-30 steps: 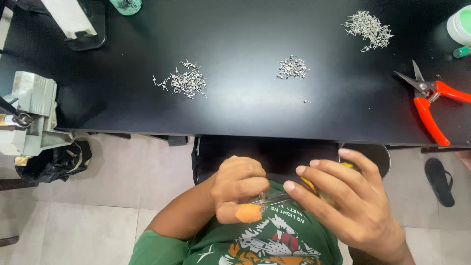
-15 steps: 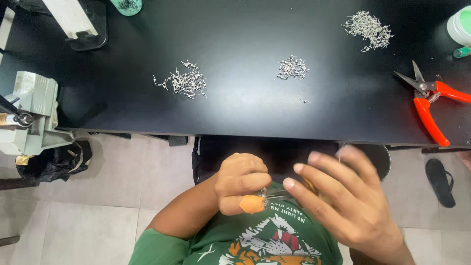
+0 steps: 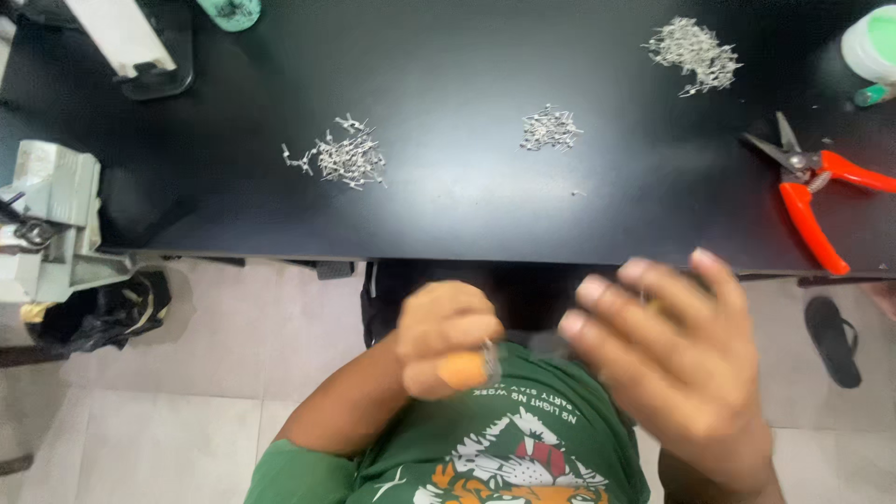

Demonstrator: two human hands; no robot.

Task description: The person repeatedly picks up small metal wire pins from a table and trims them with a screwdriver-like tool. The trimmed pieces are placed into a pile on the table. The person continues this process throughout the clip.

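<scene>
Black and wide, the table [image 3: 448, 215] is filling the top of the view, and grey floor tiles [image 3: 140, 439] are showing under its near edge. On the left side of the table a pale metal vise [image 3: 51, 224] is sitting. On the right, red-handled snips [image 3: 812, 187] are lying with their blades apart. Three heaps of tiny silver metal pieces are resting on the table: one at the left [image 3: 343, 157], a smaller one in the middle [image 3: 551, 129], and one far back on the right [image 3: 695, 45].

Below the table edge, the person is holding both hands over their lap, close to a green printed shirt [image 3: 523, 448]. The right hand [image 3: 681, 364] is spreading its fingers wide and looks blurry, and I cannot tell if it is holding anything. The left hand [image 3: 443, 336] is curling shut around a small orange thing [image 3: 462, 371] with a little silver metal bit [image 3: 489, 359] sticking out beside it (too small to see well). That metal bit is looking very light, hard and a bit slippery, so pinching it by its thicker end with fingertips seems best.
</scene>
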